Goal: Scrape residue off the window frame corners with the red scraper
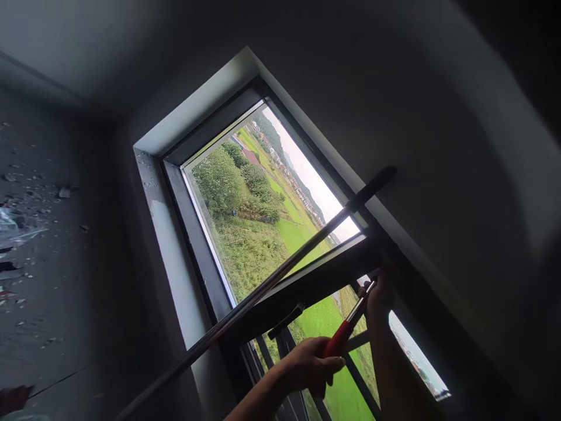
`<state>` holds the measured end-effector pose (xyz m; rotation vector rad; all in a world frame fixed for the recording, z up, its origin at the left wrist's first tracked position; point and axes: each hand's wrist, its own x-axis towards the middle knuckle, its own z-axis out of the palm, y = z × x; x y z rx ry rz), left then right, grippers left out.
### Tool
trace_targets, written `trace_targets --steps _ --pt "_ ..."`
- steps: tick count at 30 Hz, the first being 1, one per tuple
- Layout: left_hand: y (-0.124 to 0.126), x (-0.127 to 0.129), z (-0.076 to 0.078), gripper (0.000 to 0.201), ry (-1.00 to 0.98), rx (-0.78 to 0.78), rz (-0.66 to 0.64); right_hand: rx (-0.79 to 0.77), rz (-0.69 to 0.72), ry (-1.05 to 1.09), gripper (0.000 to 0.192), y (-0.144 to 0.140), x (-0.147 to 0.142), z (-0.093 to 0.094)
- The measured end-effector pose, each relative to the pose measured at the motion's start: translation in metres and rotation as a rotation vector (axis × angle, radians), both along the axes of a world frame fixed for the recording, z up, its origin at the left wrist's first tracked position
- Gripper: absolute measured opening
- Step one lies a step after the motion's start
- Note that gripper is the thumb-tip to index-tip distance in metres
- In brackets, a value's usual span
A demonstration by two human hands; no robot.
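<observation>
My left hand (307, 361) is wrapped round the red grip of a hand tool (338, 339) with a shiny metal shaft. That shaft slants up and right to my right hand (377, 295), whose fingers look closed about its far end. What sits at the tool's tip is hidden in shadow and behind the fingers. Both hands are in front of the lower part of a dark window frame (324, 269), my right hand close to its right-hand upright. A black window handle (287, 321) lies up and left of my left hand.
A long metal pole (280, 272) crosses diagonally in front of the window. Above the crossbar is a glass pane (258, 199) with fields and trees outside. Dark bars (362, 383) stand beyond the lower opening. Rubble and plastic film (17, 225) lie on the floor at left.
</observation>
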<state>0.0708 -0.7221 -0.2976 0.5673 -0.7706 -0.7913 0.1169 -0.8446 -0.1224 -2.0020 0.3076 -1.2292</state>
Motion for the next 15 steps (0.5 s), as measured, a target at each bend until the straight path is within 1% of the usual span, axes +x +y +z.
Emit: trace_targets --steps 2,5,7,10,12,15 --pt "0.003 0.001 0.000 0.047 -0.017 -0.003 -0.015 0.020 0.006 -0.045 0.041 0.002 -0.001 0.002" --pt "0.005 0.002 0.000 0.046 -0.033 -0.041 -0.013 0.047 0.044 -0.100 0.040 0.001 -0.004 0.010" --pt "0.004 0.002 0.000 0.045 -0.045 -0.083 -0.003 0.054 0.055 -0.114 0.040 -0.004 -0.003 0.018" --pt "0.002 0.000 0.000 0.043 -0.070 -0.107 -0.024 0.061 0.045 -0.102 0.040 -0.014 0.000 0.025" --pt "0.004 0.000 0.001 0.044 -0.070 -0.120 -0.030 0.072 0.048 -0.089 0.040 -0.017 0.002 0.027" --pt "0.008 0.001 0.002 0.046 -0.050 -0.145 -0.051 0.087 0.051 -0.083 0.039 -0.014 0.002 0.026"
